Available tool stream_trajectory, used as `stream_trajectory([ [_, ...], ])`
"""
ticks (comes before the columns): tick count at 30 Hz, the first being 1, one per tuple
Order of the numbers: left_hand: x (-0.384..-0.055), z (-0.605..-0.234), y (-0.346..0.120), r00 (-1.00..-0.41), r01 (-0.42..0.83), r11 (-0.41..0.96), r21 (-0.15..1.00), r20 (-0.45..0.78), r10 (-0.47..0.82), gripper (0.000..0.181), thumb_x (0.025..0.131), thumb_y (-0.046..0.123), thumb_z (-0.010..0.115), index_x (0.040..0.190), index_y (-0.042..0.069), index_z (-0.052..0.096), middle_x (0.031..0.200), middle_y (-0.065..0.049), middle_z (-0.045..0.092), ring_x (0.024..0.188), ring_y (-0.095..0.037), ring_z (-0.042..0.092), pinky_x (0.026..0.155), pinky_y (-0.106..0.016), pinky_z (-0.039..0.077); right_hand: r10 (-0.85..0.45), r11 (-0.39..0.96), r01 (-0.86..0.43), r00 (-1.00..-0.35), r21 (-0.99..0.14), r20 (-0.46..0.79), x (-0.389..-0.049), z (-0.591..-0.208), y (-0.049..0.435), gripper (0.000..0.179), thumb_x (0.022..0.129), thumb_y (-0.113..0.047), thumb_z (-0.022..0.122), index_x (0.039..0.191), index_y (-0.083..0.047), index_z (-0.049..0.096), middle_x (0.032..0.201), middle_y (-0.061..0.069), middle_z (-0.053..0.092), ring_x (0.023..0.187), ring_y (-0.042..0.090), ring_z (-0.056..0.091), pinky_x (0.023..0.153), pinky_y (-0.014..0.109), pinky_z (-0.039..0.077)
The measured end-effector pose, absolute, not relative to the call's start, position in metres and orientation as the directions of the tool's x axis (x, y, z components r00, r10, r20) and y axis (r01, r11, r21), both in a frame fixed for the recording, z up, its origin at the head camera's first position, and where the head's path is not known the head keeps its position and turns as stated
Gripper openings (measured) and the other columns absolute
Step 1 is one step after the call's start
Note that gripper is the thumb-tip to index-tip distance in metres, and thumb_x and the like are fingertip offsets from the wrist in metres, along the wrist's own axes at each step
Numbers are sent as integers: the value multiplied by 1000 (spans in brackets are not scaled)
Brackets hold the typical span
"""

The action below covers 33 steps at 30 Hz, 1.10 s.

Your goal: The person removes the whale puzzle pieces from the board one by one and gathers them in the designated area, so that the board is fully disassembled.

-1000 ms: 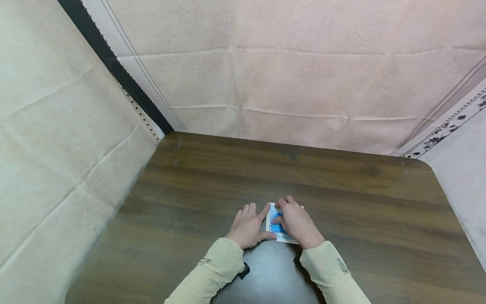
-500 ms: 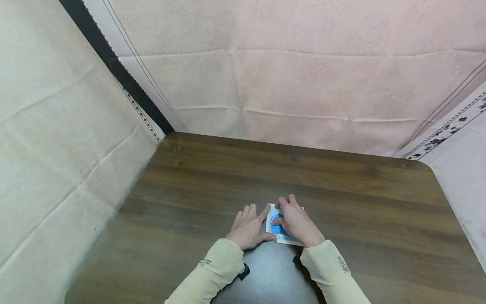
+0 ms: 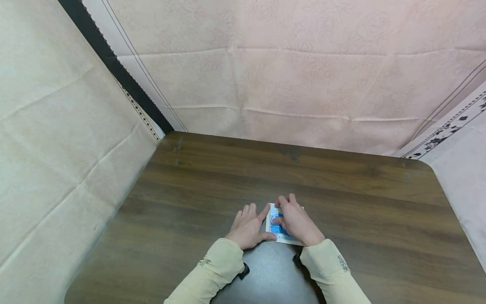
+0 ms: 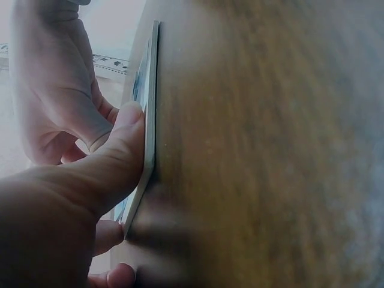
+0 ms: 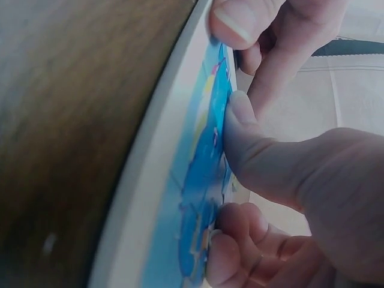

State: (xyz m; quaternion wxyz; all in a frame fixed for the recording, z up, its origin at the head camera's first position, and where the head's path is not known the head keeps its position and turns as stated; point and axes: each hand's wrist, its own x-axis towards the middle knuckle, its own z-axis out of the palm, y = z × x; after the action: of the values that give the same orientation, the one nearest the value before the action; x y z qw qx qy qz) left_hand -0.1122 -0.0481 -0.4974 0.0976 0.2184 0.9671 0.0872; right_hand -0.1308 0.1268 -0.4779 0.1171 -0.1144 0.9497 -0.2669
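A thin board with a white rim and a blue cartoon picture, which looks like a jigsaw puzzle point(image 3: 275, 230), lies on the table near its front. My left hand point(image 3: 247, 228) spreads along the board's left side. Its thumb point(image 4: 114, 156) presses on the near corner and the index fingertip touches the far corner. Over the picture arches my right hand point(image 3: 298, 221), covering much of the right half. In the right wrist view its thumb point(image 5: 258, 153) and curled fingertips point(image 5: 225, 252) grip at the blue surface; I cannot tell whether a single piece is pinched between them.
The brown wood-grain table point(image 3: 212, 169) extends far beyond the hands on both sides. Pale cloth hangs point(image 3: 288, 84) stand behind it and at its left and right. A dark grey rounded surface point(image 3: 273, 274) shows between the forearms at the front edge.
Almost nothing differs; both hands keep their places on the puzzle. The right hand's fingers have shifted very slightly away from the person.
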Motion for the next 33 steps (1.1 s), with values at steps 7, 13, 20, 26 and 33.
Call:
stream_trajectory([
  [7,-113,-496,-49,-884,412,888,206,-146,444,93,79,71,60,153,22,30,91,-1,38,79,-17,32,67,-27,27,-287,825,-169,-948,-540,-141,-131,-477,126,38,80,-22,80,108,-9,57,98,9,45,77,23,52,72,35,50],
  [13,-115,-495,-50,-885,416,886,203,-132,446,94,79,71,60,153,22,31,93,-2,39,79,-17,32,67,-27,28,-290,830,-192,-950,-523,-112,-131,-479,125,49,80,-23,80,120,-6,58,103,11,48,83,24,53,78,38,52],
  [20,-114,-497,-49,-883,418,885,203,-140,449,94,79,72,59,154,23,30,93,-2,39,79,-17,32,67,-27,28,-282,842,-166,-947,-513,-156,-132,-481,125,48,81,-24,79,120,-6,59,106,11,49,87,25,53,83,41,51],
  [26,-114,-498,-49,-884,413,886,212,-141,446,93,79,71,60,153,23,30,93,-2,39,80,-17,32,67,-27,28,-278,841,-143,-942,-522,-190,-136,-479,124,45,81,-22,80,118,-7,58,104,10,49,84,25,53,82,43,51],
  [33,-112,-496,-48,-884,414,887,207,-141,446,93,79,72,59,153,23,31,94,-3,40,81,-17,32,67,-27,28,-276,839,-124,-936,-530,-218,-136,-473,123,43,80,-18,80,115,-8,58,100,10,47,79,24,52,77,40,52],
])
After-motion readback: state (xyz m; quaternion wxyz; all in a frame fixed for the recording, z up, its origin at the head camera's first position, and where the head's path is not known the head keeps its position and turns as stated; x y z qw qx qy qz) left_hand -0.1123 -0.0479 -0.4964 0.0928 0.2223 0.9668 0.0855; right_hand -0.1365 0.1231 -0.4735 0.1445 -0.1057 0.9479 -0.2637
